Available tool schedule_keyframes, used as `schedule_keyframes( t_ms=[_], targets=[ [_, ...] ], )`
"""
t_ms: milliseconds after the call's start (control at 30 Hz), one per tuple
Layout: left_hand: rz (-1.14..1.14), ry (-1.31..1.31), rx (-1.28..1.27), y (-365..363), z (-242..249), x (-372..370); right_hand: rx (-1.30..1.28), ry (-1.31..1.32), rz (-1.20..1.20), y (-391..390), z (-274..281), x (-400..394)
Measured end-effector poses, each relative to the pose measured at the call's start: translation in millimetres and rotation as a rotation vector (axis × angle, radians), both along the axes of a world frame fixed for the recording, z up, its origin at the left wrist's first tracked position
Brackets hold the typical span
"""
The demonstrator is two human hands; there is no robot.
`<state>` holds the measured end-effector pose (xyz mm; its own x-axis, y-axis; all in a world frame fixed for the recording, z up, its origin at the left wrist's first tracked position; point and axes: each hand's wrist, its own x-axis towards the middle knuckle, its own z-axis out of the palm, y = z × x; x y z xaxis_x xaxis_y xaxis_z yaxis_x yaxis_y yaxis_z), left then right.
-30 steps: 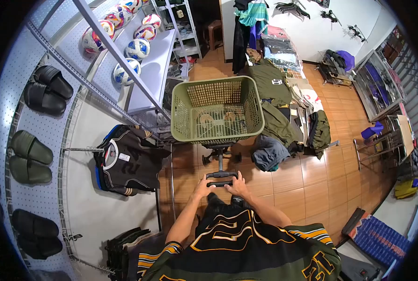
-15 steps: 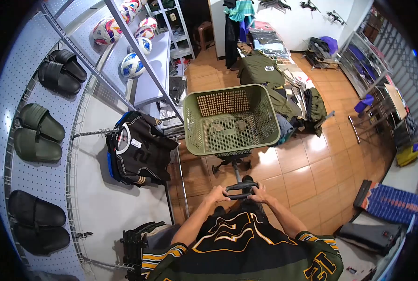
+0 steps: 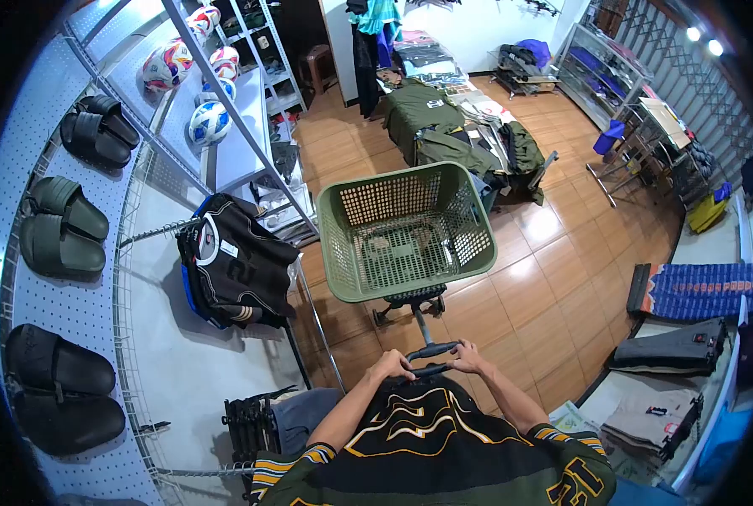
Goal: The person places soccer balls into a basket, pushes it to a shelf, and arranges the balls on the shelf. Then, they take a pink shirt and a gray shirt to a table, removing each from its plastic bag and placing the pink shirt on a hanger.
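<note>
Both hands grip a dark looped handle [image 3: 431, 347] at the lower middle, close to the black patterned shirt on my body. My left hand [image 3: 391, 366] is wrapped round its left side, and my right hand [image 3: 467, 357] holds the right side. From the handle a grey bar runs forward to a small wheeled base under a green plastic basket [image 3: 343, 287]. The basket has perforated walls and a grid floor, and stands upright in front of me. Small items on its floor are too unclear to name.
Left, slippers [image 3: 64, 228] hang on a pegboard near dark jerseys [image 3: 246, 266] on a rack. Balls [image 3: 209, 123] sit on shelving. A table of green clothes [image 3: 427, 118] stands ahead. Folded trousers [image 3: 672, 346] lie at right, beyond the tiled floor [image 3: 511, 312].
The view has turned to the right, and the basket has swung slightly left with its handle. More of the right-hand clothing shelf shows. Both hands keep their hold.
</note>
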<state>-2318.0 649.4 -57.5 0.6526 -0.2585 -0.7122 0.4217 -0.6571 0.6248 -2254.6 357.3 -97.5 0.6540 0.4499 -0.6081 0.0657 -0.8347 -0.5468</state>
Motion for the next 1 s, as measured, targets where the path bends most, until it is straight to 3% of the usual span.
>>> schedule_keyframes(
  t_ms=[267, 367, 400, 500, 567, 633, 767, 800, 900, 1000],
  targets=[
    [-0.052, -0.049, -0.042, 11, 4, -83, -0.073, 0.145, 0.222, -8, -26, -76],
    [0.049, -0.064, -0.151, 29, 12, -115, -0.104, 0.241, 0.385, 10, -11, -96],
    [0.116, -0.084, -0.167, 34, 14, -127, -0.121, 0.316, 0.474, 21, 17, -93],
    [0.212, -0.140, -0.019, 51, 41, -142, -0.053, 0.387, 0.525, 47, 4, -109],
    [0.317, -0.165, -0.004, 71, 31, -151, 0.007, 0.411, 0.533, 65, 15, -113],
    [0.370, -0.080, 0.077, 91, 28, -147, 0.032, 0.433, 0.536, 85, 10, -120],
    [0.506, -0.219, -0.016, 136, -13, -122, 0.146, 0.342, 0.441, 121, 35, -112],
    [0.418, -0.266, 0.064, 145, -12, -109, 0.160, 0.357, 0.410, 126, 42, -107],
    [0.429, -0.279, -0.025, 164, -14, -65, 0.121, 0.332, 0.375, 147, 51, -91],
    [0.445, -0.247, -0.035, 169, -8, -19, 0.150, 0.251, 0.317, 165, 5, -82]
  ],
)
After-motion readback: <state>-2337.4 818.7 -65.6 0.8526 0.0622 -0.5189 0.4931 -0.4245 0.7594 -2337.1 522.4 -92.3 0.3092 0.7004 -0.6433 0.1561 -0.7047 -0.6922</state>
